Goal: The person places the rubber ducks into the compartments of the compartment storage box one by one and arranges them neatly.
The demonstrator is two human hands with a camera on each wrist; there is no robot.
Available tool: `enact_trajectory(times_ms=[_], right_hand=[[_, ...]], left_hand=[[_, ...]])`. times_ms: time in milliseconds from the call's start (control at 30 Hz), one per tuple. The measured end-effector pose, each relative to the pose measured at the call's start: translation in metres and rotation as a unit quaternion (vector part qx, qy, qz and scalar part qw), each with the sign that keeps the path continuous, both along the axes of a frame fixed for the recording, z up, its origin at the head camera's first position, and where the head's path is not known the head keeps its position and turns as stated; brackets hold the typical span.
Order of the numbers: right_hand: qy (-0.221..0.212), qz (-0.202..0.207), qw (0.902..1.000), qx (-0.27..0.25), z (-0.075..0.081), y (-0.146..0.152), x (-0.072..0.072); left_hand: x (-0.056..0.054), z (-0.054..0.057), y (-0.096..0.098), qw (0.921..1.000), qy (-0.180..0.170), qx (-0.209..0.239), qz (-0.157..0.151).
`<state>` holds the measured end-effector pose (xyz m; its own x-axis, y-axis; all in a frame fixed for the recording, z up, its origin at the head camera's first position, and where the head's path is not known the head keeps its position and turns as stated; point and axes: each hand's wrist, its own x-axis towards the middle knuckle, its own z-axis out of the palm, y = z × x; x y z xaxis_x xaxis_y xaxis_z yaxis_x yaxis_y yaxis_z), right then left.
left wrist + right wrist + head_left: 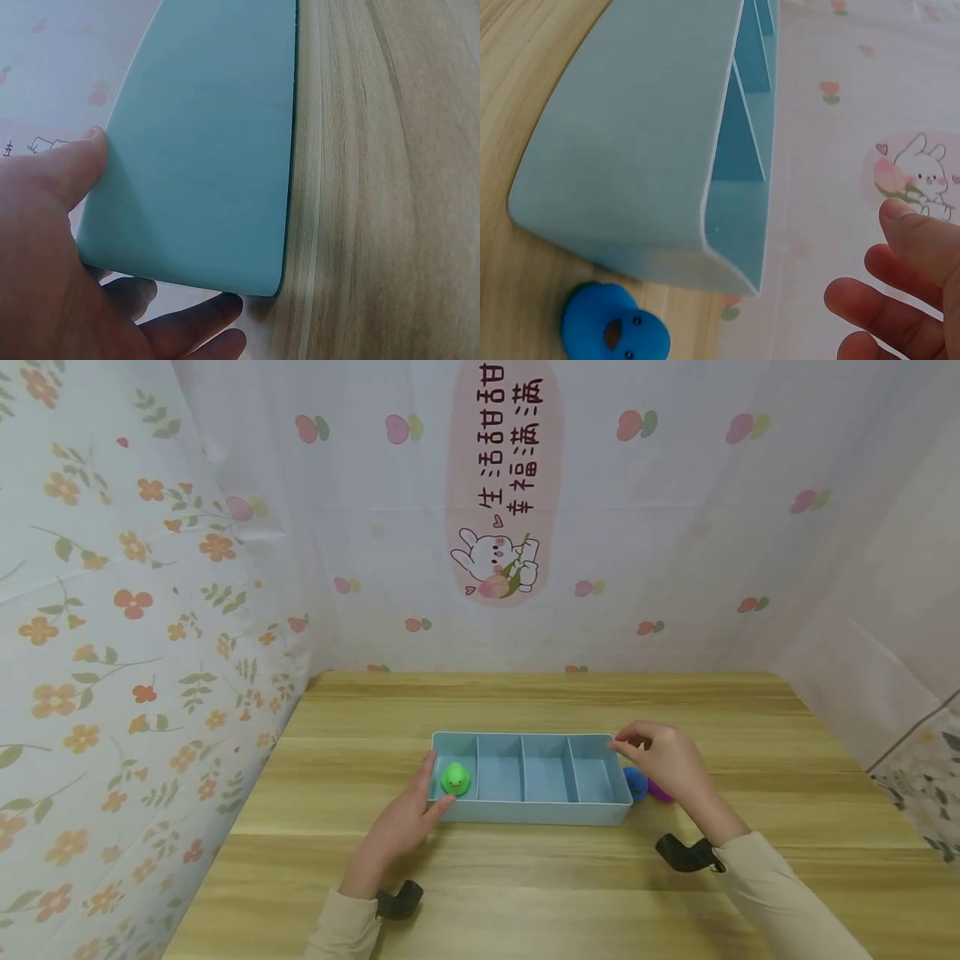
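A pale blue box (525,814) with several compartments in a row lies on the table. A green toy duck (455,778) sits in its leftmost compartment. My left hand (405,818) touches the box's left end, its fingers along the end wall and its thumb at the front rim. In the left wrist view, the left thumb (86,154) meets the rim. Beside the box's right back corner, my right hand (667,760) hovers with loosely bent fingers and nothing between them. Just right of the box is a blue toy duck (607,322); a purple thing (660,792) is partly hidden behind the right hand.
The wooden table (510,893) reaches back to a hanging printed cloth (360,510). Flowered cloth (135,610) covers the left side, and more cloth hangs at the right. A black wrist mount (400,900) shows below the left hand and another (684,853) below the right.
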<state>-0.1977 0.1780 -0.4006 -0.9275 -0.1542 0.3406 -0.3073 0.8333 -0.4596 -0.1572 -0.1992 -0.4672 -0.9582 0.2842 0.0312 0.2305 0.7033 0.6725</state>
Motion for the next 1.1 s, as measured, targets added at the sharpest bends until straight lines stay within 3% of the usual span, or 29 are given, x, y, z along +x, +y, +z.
enact_trajectory(times_ms=[767,1100], right_hand=[[-0.025,-0.054,0.9982,-0.009,-0.018,0.060,0.010],[-0.078,-0.068,0.9946,0.009,-0.026,0.088,0.015]], left_hand=[[0.000,0.000,0.001,1.0000,-0.005,-0.003,0.001],[0.000,-0.001,0.001,0.9999,-0.010,0.001,0.004]])
